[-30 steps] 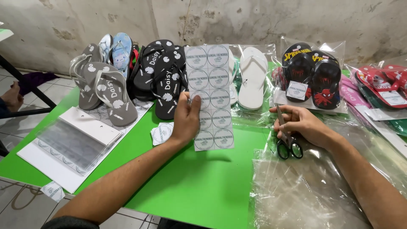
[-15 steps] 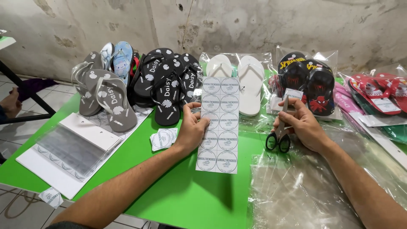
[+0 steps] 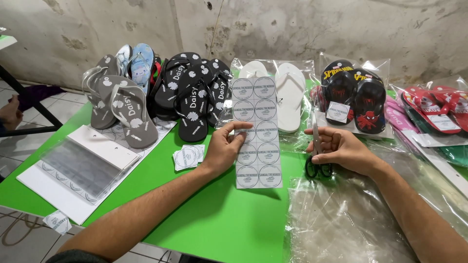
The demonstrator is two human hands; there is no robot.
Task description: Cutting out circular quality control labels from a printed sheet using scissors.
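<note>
**Label sheet held upright at frame centre, scissors just to its right.**

The left hand [image 3: 222, 151] pinches the left edge of the label sheet [image 3: 256, 131], a white strip of round labels whose long axis runs top to bottom in the frame, its lower end over the green table [image 3: 214, 224]. The right hand [image 3: 343, 151] is clenched around the black-handled scissors [image 3: 318, 163], blades pointing up-frame, near the sheet's right edge yet apart from it. Loose cut labels [image 3: 187, 157] lie left of the holding hand.
</note>
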